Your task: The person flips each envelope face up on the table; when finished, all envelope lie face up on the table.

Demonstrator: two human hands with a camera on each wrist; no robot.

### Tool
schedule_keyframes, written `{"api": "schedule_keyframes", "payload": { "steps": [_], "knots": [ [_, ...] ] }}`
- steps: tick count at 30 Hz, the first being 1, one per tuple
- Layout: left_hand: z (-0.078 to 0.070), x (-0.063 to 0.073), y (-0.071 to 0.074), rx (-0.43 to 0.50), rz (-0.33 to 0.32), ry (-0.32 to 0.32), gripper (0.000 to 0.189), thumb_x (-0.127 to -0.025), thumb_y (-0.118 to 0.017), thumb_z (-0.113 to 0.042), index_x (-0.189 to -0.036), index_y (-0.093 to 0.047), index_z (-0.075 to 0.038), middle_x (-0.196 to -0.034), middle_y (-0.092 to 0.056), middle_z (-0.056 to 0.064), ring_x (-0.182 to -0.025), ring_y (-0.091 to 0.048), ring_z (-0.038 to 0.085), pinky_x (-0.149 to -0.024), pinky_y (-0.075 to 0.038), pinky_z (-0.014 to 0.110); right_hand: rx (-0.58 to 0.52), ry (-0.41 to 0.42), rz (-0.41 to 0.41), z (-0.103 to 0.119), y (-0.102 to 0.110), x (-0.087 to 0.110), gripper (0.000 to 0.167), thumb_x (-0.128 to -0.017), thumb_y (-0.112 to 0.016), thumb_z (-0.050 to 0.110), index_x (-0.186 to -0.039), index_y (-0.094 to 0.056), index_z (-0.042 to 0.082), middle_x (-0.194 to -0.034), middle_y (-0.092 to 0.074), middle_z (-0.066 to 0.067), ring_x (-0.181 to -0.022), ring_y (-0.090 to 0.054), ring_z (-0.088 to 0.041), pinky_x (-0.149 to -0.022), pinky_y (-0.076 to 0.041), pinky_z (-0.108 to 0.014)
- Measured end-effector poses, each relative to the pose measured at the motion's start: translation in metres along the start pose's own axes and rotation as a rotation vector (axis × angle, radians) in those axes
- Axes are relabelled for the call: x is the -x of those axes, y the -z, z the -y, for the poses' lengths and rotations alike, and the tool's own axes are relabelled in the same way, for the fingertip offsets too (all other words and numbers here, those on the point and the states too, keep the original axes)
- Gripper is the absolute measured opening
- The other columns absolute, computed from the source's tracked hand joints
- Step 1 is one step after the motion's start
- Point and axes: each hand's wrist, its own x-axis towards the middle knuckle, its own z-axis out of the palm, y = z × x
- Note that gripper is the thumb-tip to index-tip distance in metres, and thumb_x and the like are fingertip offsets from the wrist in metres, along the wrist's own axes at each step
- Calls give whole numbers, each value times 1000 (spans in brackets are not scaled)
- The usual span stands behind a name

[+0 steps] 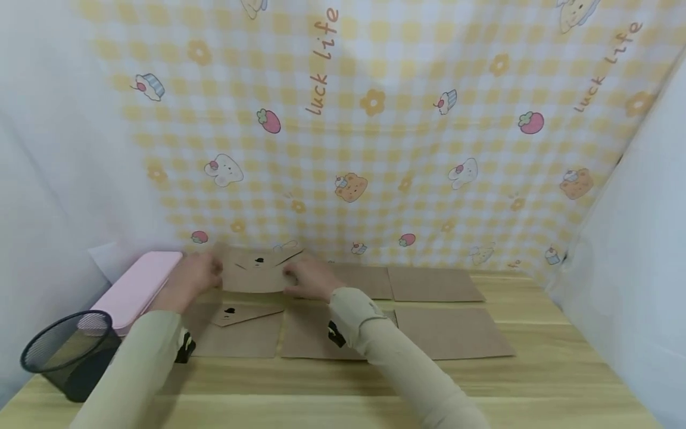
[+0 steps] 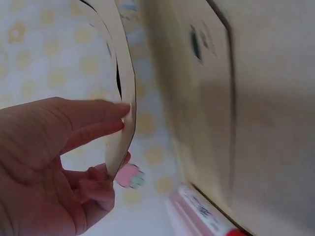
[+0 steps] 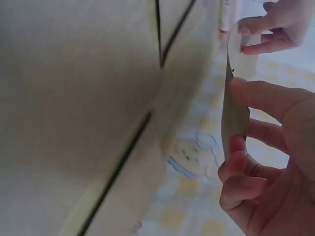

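Note:
A brown kraft-paper envelope (image 1: 252,280) with a pointed flap and small black print is held up off the table at the back left. My left hand (image 1: 194,279) pinches its left end; the left wrist view shows that hand (image 2: 64,157) with thumb and fingers on either side of the paper (image 2: 125,93), which bows slightly. At the other end my right hand (image 1: 316,279) grips the envelope, and in the right wrist view its fingers (image 3: 261,98) pinch the edge. Just in front lies another envelope (image 1: 241,336), flap and black print facing up.
More brown paper pieces lie in two rows: front middle (image 1: 308,333), front right (image 1: 450,333), back middle (image 1: 364,280) and back right (image 1: 434,285). To the left are a pink box (image 1: 136,286) and a black mesh pen holder (image 1: 75,357). A checked curtain (image 1: 375,149) hangs behind.

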Motion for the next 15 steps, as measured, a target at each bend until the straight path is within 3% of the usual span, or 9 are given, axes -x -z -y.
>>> {"api": "schedule_keyframes", "payload": {
  "steps": [2,6,9,11,12,15],
  "knots": [
    [11,-2,-4,26,25,16,36,-73,-65,-9,-103,-63,11,-103,-61,29,-93,-57,46,-78,-46,53,8,-15,11,6,-7,-9,43,-85,-69,32,-122,-61,12,-118,-61,0,-102,-57,-12,-86,-45,-25],
    [27,-2,-13,72,83,94,43,-77,-70,-19,-104,-61,13,-102,-60,30,-91,-57,44,-77,-46,52,-46,-39,62,16,-23,-26,30,-85,-68,28,-107,-67,9,-94,-64,2,-75,-53,-6,-66,-43,-19],
    [29,0,-16,92,135,180,53,-77,-73,-27,-106,-56,13,-102,-58,30,-89,-55,41,-76,-45,51,-122,-82,91,20,-31,-36,28,-84,-69,24,-107,-67,8,-95,-64,1,-78,-56,-8,-66,-43,-19],
    [26,1,-16,113,151,221,56,-76,-74,-29,-107,-52,13,-101,-57,31,-89,-54,41,-76,-43,50,-171,-137,95,20,-34,-40,32,-83,-70,22,-112,-65,10,-107,-64,2,-93,-58,-10,-75,-46,-21],
    [24,2,-15,126,160,236,57,-76,-73,-28,-108,-50,13,-101,-56,31,-88,-53,40,-75,-43,50,-195,-165,97,19,-36,-42,38,-82,-71,23,-118,-63,12,-117,-61,2,-103,-57,-13,-81,-46,-23],
    [22,2,-14,137,167,239,55,-77,-73,-26,-108,-49,14,-101,-56,32,-88,-54,40,-75,-43,50,-230,-218,116,14,-39,-46,38,-81,-72,23,-117,-63,14,-119,-60,3,-107,-55,-14,-83,-46,-25]
  ]
}}
